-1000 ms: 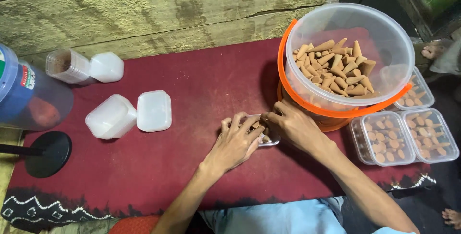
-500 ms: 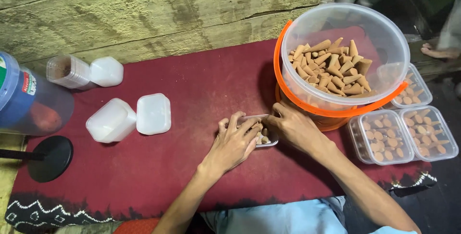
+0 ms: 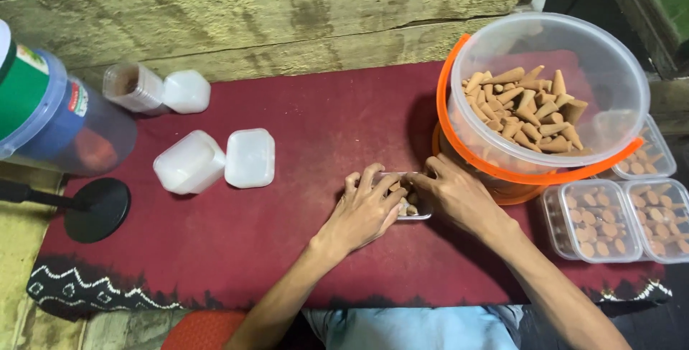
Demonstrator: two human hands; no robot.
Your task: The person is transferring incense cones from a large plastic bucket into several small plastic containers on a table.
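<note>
Both hands meet over a small clear box on the red mat.

Head view: the left hand and right hand close in from either side on the small clear box, fingers curled on its rim and on the brown cones inside; it lies between them, near the front edge of the red mat. Just beyond the right hand stands a clear bucket of cones. Filled boxes sit at the mat's right edge, two empty white boxes toward its left.
</note>
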